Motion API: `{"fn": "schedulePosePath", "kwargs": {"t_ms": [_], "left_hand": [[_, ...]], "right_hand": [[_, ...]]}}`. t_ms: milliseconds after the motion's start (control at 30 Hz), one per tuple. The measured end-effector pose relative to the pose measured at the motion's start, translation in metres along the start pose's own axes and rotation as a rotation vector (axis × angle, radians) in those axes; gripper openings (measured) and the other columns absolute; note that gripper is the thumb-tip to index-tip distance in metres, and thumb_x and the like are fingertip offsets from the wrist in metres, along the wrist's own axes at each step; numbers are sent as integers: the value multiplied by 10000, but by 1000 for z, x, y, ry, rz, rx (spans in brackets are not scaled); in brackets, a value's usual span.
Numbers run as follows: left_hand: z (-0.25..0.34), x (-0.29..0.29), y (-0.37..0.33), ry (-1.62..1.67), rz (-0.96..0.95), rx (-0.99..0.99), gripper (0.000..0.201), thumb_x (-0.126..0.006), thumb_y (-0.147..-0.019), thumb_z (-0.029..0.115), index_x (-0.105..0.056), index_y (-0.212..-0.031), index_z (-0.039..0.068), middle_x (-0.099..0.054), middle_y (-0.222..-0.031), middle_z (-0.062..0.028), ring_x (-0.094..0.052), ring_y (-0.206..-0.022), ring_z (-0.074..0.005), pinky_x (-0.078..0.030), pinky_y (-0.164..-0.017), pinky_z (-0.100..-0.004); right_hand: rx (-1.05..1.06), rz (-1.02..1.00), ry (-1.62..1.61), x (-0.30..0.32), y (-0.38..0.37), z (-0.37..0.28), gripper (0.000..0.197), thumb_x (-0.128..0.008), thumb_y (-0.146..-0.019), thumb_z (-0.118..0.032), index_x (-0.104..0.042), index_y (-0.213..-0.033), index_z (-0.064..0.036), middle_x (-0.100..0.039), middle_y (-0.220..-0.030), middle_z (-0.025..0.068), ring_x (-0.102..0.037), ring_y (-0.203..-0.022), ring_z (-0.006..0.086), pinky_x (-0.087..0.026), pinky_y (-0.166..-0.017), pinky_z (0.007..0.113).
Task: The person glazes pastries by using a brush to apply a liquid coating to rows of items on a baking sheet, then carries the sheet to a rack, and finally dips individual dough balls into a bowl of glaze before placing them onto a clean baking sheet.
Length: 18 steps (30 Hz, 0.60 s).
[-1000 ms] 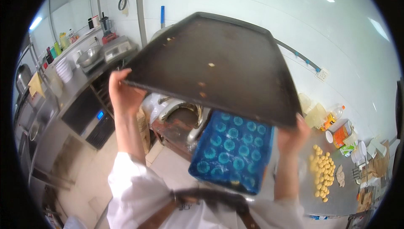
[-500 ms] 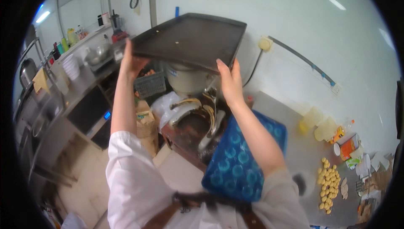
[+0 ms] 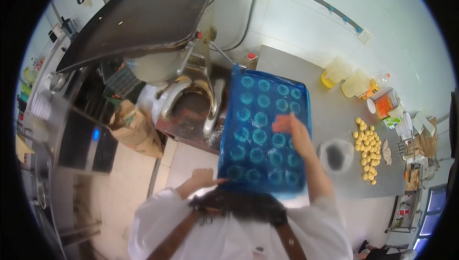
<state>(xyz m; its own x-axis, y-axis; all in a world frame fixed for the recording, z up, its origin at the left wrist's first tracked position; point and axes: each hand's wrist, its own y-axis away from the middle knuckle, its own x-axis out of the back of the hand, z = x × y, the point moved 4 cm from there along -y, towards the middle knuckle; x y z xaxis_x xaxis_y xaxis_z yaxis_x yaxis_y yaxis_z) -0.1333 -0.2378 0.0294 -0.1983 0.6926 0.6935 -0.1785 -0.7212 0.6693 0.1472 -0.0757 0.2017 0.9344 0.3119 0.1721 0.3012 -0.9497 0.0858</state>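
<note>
In front of me a tray wrapped in blue plastic (image 3: 246,109) lies along the work table's left end, with rows of round pieces showing through the film. Over its right half hovers my right hand (image 3: 297,135), fingers stretched out and slightly blurred, nothing in it. At the tray's near left corner is my left hand (image 3: 203,178); one finger points out to the edge, the others are partly hidden, and I see nothing held. A large dark baking tray (image 3: 148,11) sits atop the mixer (image 3: 155,69) at the upper left, away from both hands.
Small yellow dough balls (image 3: 367,150) lie on the steel table (image 3: 287,61) to the right, near a pale round bowl (image 3: 336,156). Yellowish jugs (image 3: 355,84) and a can (image 3: 385,104) stand along the wall. A brown paper bag (image 3: 136,131) stands at left.
Both hands have let go of the dark baking tray, which stays up on the mixer. They have come down to the blue-wrapped tray. The view has turned right and downward.
</note>
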Motion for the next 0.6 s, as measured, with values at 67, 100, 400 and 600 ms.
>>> {"fn": "schedulePosePath", "kwargs": {"t_ms": [67, 100, 400, 600], "left_hand": [[-4, -26, -20, 10, -224, -55, 652, -377, -988, 636, -731, -947, 89, -726, -921, -151, -688, -896, -353, -521, -845, -461], [-3, -25, -18, 137, -284, -21, 605, -375, -1017, 557, -736, -820, 113, -740, -846, -74, -705, -849, -272, -530, -824, -427], [127, 131, 20, 731, 408, -665, 330, -600, -962, 218, -703, -699, 49, -672, -659, -71, -657, -626, -196, -487, -585, -321], [202, 167, 68, 641, 874, -863, 147, -655, -938, 181, -721, -924, 51, -692, -881, -110, -670, -832, -231, -505, -720, -321]], "right_hand": [[-89, -41, -81, 16, 33, 32, 490, -382, -1079, -375, -636, -1183, 30, -717, -1025, 123, -670, -948, 196, -498, -901, 327], [-122, -49, -61, 22, 46, 42, 492, -379, -1080, -377, -635, -1183, 30, -716, -1020, 122, -671, -944, 197, -501, -897, 329], [90, -150, 427, -3, 88, 61, 782, -818, -788, -444, -526, -1343, 25, -578, -1321, 204, -610, -1128, 277, -515, -878, 372], [-127, 338, 399, 135, 32, 70, 421, -505, -837, 102, -638, -1221, -9, -715, -907, 163, -689, -617, 242, -547, -500, 357]]}}
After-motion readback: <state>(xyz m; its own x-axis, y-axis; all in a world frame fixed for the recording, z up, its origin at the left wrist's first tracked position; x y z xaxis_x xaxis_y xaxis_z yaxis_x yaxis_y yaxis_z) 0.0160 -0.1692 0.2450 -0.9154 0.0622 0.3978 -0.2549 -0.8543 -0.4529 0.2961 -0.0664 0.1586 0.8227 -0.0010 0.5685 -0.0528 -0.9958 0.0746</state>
